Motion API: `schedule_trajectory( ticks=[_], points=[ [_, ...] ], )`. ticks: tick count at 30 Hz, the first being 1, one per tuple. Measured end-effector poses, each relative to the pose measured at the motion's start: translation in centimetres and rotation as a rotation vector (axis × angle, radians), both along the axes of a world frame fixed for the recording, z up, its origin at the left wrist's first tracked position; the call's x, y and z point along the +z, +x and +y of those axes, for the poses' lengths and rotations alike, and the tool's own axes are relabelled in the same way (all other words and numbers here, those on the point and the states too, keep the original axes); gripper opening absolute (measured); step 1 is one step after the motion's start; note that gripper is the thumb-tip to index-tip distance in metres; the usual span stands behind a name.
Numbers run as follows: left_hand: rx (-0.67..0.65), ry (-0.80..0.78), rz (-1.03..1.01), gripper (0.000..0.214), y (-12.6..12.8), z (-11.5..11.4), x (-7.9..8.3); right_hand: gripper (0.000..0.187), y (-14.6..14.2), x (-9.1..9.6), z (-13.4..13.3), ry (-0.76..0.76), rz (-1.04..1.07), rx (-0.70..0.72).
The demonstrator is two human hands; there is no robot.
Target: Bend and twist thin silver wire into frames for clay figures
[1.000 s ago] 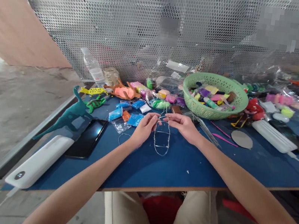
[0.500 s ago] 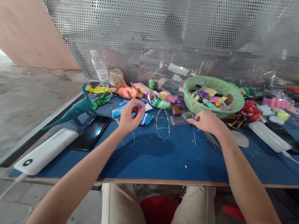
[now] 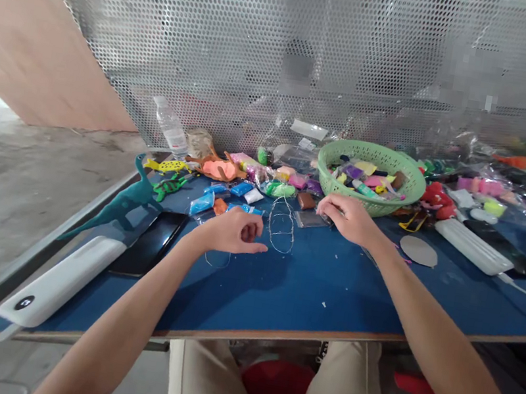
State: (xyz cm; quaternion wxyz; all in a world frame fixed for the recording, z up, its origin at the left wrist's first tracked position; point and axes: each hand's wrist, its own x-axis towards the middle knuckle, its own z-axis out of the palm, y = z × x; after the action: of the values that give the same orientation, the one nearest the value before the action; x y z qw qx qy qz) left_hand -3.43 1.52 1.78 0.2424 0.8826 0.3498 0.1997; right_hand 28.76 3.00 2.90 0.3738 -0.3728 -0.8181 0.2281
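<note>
My left hand (image 3: 237, 231) hovers over the table just left of a thin wire frame (image 3: 282, 225). Its fingers are curled, but the thumb stands apart and nothing shows between them. The frame is a long oval loop with cross wires, lying on the blue table. To its right, my right hand (image 3: 347, 217) is closed in a pinch in front of the green basket (image 3: 366, 203). Whatever it pinches is too small to make out. A flat clear packet (image 3: 310, 219) and a brown packet (image 3: 305, 200) lie beside that hand. Some wires show partly below its wrist.
Blue packets (image 3: 202, 203) and a teal dinosaur figure (image 3: 127, 199) are on the left. Nearer stand a phone (image 3: 150, 244) and a white power bank (image 3: 62, 282). On the right are a grey oval piece (image 3: 419, 251) and another white power bank (image 3: 475, 247). A perforated metal panel (image 3: 247, 41) rises behind.
My left hand has moved right and nearer, from over the blue packets to beside the wire frame, its thumb parting. The thin wire below my right hand no longer shows.
</note>
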Motion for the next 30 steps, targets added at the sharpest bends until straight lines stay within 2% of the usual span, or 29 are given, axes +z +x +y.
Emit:
schedule_trajectory(
  ticks=[5, 7, 10, 13, 18, 26, 30],
  points=[
    [0.022, -0.027, 0.023, 0.034, 0.0, 0.5, -0.8, 0.031, -1.9, -2.4, 0.1, -0.049, 0.013, 0.139],
    [0.01, -0.039, 0.01, 0.029, 0.3, 0.4, -1.1, 0.029, -2.1, -3.1, 0.2, -0.052, -0.068, 0.212],
    [-0.011, -0.032, 0.005, 0.018, 0.8, 0.3, -1.5, 0.038, -2.2, -3.7, 0.2, -0.067, -0.179, 0.272],
    [-0.032, -0.023, -0.016, 0.019, 1.2, 0.1, -1.6, 0.044, -2.4, -4.0, 0.2, -0.094, -0.202, 0.245],
    [-0.06, -0.075, -0.071, 0.018, 1.5, -0.2, -1.6, 0.041, -3.1, -4.2, -0.2, -0.148, -0.192, 0.202],
    [0.0, -0.319, -0.216, 0.025, 2.1, -0.1, -3.2, 0.035, -3.2, -4.3, -0.1, 0.03, -0.239, 0.16],
    [0.021, -0.391, -0.273, 0.031, 2.6, 0.0, -3.8, 0.036, -3.2, -4.5, 0.0, 0.053, -0.263, 0.163]
  ],
)
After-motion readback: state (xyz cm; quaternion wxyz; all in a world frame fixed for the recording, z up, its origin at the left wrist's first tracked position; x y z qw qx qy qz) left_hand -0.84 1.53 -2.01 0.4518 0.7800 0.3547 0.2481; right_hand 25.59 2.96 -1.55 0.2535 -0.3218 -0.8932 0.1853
